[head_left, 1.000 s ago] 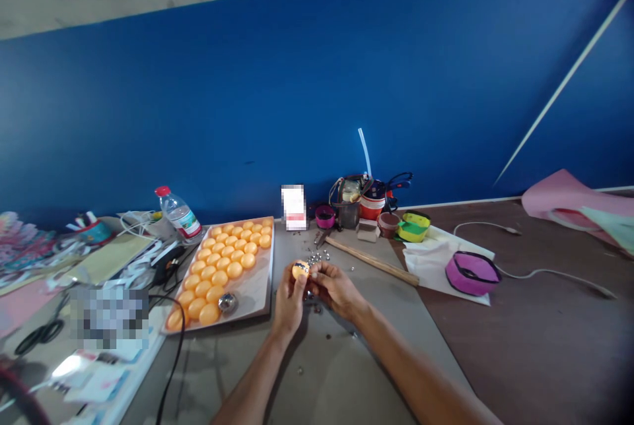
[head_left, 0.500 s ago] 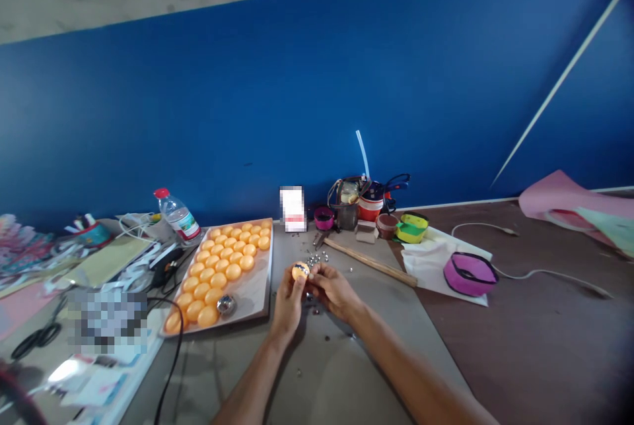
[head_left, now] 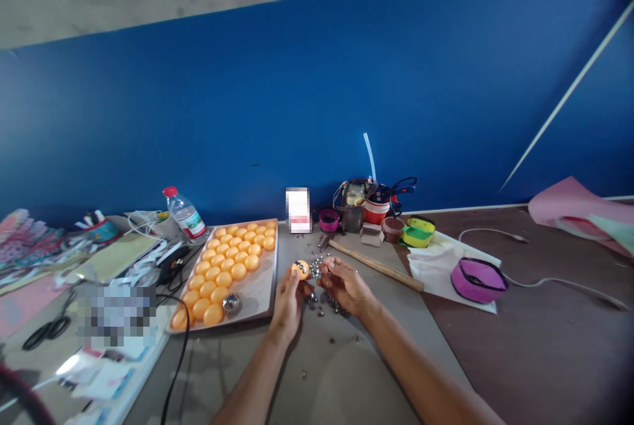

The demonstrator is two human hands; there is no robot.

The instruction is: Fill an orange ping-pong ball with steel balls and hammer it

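Grey mat (head_left: 341,382) underneath. Right hand (head_left: 349,290) half-curled, apart from ball; can't tell if pinching anything. Left hand (head_left: 287,303) grasps orange ball (head_left: 300,274), held at fingertips above mat. Ball round, equal every way; dark-silver strip faces camera, slanting down rightward. Shiny bits (head_left: 316,266) scattered between hands and beyond.

Blue partition (head_left: 297,115) behind worktable (head_left: 555,346). Wooden-handled hammer (head_left: 376,265) lying aslant, head toward partition. Red-and-white tub (head_left: 376,213) beyond it, translucent tube (head_left: 370,158) sticking up close by. To right, purple black-rimmed container (head_left: 478,282) on white paper (head_left: 430,268); yellow-green container (head_left: 419,232) near paper's far edge; pink sheet (head_left: 569,210) by partition. To left, red-capped plastic bottle (head_left: 188,219), pen cup (head_left: 103,231), black-handled scissors (head_left: 60,324), black cable (head_left: 174,372) curving toward near edge.
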